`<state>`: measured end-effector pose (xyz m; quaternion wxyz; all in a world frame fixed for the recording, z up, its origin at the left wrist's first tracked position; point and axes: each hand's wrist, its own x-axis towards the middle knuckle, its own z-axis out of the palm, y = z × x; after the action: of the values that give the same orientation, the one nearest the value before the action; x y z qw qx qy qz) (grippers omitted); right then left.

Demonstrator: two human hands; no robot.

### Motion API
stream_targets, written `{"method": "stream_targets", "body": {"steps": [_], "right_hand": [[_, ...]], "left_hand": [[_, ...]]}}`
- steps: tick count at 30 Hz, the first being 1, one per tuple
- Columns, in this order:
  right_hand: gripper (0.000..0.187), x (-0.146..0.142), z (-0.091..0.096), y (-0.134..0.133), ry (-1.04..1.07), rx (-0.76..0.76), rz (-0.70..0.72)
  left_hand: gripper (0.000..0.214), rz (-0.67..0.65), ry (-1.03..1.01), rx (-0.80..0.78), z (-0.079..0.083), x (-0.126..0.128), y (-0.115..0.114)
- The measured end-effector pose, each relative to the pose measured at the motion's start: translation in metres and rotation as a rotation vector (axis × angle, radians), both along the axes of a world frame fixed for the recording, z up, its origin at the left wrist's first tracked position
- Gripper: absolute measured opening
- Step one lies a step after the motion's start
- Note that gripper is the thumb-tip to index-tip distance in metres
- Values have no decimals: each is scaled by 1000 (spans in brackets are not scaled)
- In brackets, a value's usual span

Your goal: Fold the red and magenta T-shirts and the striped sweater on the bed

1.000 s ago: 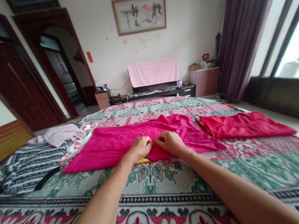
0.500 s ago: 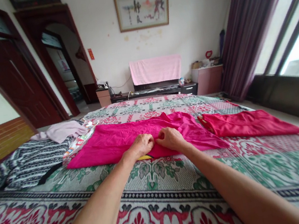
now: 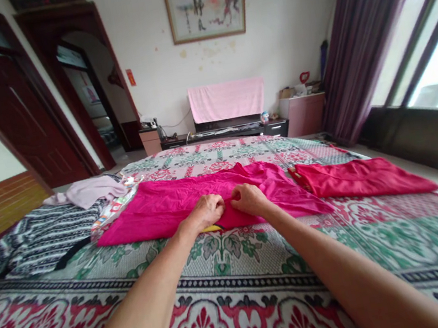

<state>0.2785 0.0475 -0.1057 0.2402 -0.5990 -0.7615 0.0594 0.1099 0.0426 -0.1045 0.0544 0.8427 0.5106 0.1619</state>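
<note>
A bright pink garment (image 3: 158,205) lies spread in a wide, wrinkled band across the patterned bedspread (image 3: 237,273). Both hands are at the middle of its near part, a small gap between them. My left hand (image 3: 208,209) is closed, fingers curled down and pinching the pink cloth. Facing it, my right hand (image 3: 249,200) also pinches the fabric, thumb and fingertips together. A bit of yellow print (image 3: 212,228) shows at the near edge beneath my left wrist. The fingertips partly hide the cloth they hold.
To the right lies a folded red garment (image 3: 368,177). On the left are a black-and-white striped garment (image 3: 54,231) and a pale pink cloth (image 3: 87,192). Beyond the bed, a pink towel (image 3: 227,100) drapes over a screen on a low cabinet. A purple curtain (image 3: 373,32) hangs at right.
My hands have moved very slightly apart, both still pinching the pink cloth. The whole view has shifted a little; the other garments lie as before.
</note>
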Motion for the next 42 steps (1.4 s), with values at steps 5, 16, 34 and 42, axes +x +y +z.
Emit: {"method": "stream_targets", "body": {"steps": [5,16,34,42], "right_hand": [[24,3,-3,3,8,21,8],[24,8,-8,3,150,131,-17],[29,44,-12,5,459,149,-53],[27,40,-14,4,306,194,-4]], "left_hand": [[23,-3,-2,10,1,1,-2],[21,8,-15,-10,2,2,-4],[17,-91,-209,-540,67,-44,-45],[31,343,-197,-278,45,-156,-77]]}}
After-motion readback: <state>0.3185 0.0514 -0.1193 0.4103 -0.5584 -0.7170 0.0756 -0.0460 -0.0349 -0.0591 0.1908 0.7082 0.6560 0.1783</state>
